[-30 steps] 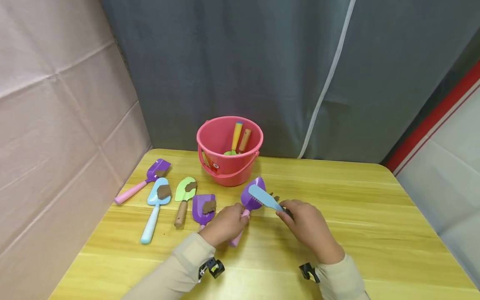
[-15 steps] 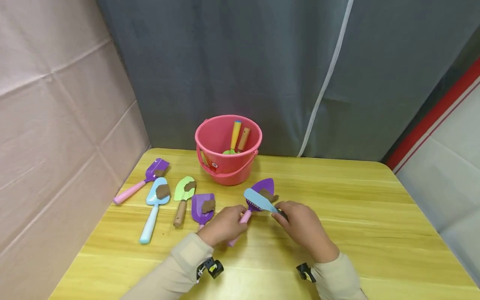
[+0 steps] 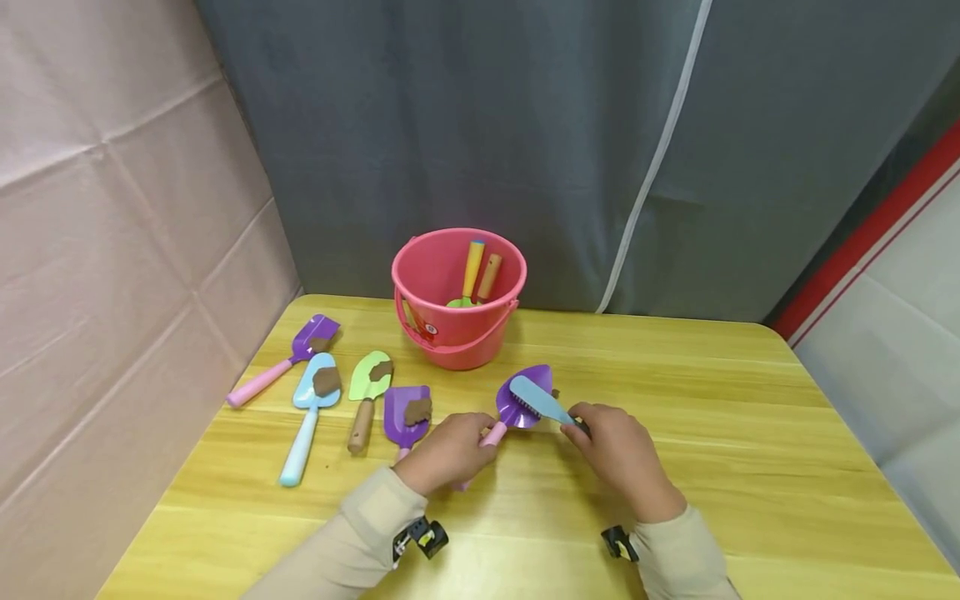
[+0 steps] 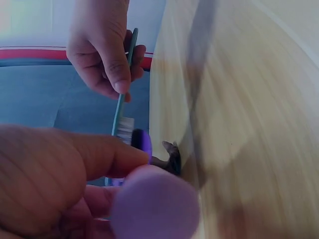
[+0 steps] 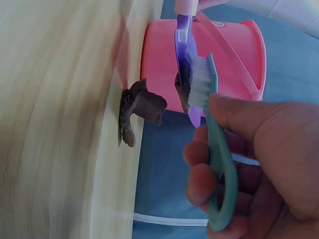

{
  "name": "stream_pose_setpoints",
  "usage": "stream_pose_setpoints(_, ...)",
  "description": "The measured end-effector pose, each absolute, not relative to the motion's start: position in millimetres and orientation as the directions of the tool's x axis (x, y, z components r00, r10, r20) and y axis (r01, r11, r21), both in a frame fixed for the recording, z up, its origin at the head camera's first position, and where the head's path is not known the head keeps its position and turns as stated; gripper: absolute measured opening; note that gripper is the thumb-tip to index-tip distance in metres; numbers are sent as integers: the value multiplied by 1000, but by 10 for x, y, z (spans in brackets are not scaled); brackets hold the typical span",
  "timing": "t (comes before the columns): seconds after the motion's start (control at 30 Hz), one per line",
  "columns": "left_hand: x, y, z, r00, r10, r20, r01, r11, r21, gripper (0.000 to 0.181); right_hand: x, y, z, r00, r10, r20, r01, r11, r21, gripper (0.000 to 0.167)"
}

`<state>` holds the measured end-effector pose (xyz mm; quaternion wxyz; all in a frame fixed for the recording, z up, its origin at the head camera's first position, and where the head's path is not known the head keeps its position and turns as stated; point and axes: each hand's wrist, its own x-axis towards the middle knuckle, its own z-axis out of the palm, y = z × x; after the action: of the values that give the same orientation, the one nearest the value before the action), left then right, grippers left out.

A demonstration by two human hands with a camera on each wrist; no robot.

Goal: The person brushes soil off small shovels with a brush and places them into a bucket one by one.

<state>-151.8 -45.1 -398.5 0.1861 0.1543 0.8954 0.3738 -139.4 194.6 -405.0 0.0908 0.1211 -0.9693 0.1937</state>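
My left hand (image 3: 450, 450) grips the pink handle (image 3: 495, 434) of a toy shovel with a purple blade (image 3: 506, 408), raised off the table. My right hand (image 3: 618, 454) holds a light blue brush (image 3: 536, 395), its white bristles (image 5: 199, 82) against the blade. In the right wrist view, brown crumbly stuff (image 5: 182, 92) clings to the blade beside the bristles. A brown clump (image 5: 144, 105) lies on the table below the shovel. Close to the left wrist camera, the handle's rounded pink end (image 4: 155, 204) hides much of the blade.
Behind the hands stands a pink bucket (image 3: 453, 346) with a yellow handle (image 3: 473, 268) and a wooden handle (image 3: 491, 275) inside. Left of my left hand lie purple (image 3: 401, 417), green (image 3: 367, 379), blue (image 3: 305, 446) and another purple shovel (image 3: 258, 383), with brown pieces on their blades.
The brush has moved left and then back right along the blade. The purple blade has turned to the right and tilted, and now mostly hides the brown clump behind it.
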Motion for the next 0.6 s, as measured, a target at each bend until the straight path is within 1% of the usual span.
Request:
stream_pose_setpoints(0.07,-1518,-447,-3969,-880,420,-220,140,674,725,21,-1395,1963,-4047,-955,-185,232,-259,902,-346,14)
stream_pose_setpoints(0.2,-1514,-448,-3932,-883,419,-211,146,672,726,12,-1392,1979,-4039,-948,-146,281,-240,911,-334,13)
stream_pose_setpoints(0.37,-1518,-464,-3909,-888,417,-193,157,669,726,11,-1397,1968,-4045,-925,-96,368,-225,919,-324,14)
stream_pose_setpoints(0.43,-1515,-473,-3900,-885,421,-198,150,662,734,11,-1392,1961,-4039,-917,-123,380,-255,913,-319,14)
stream_pose_setpoints(0.6,-1505,-489,-3872,-878,424,-222,133,663,737,11,-1372,1952,-4016,-901,-281,331,-380,878,-291,13)
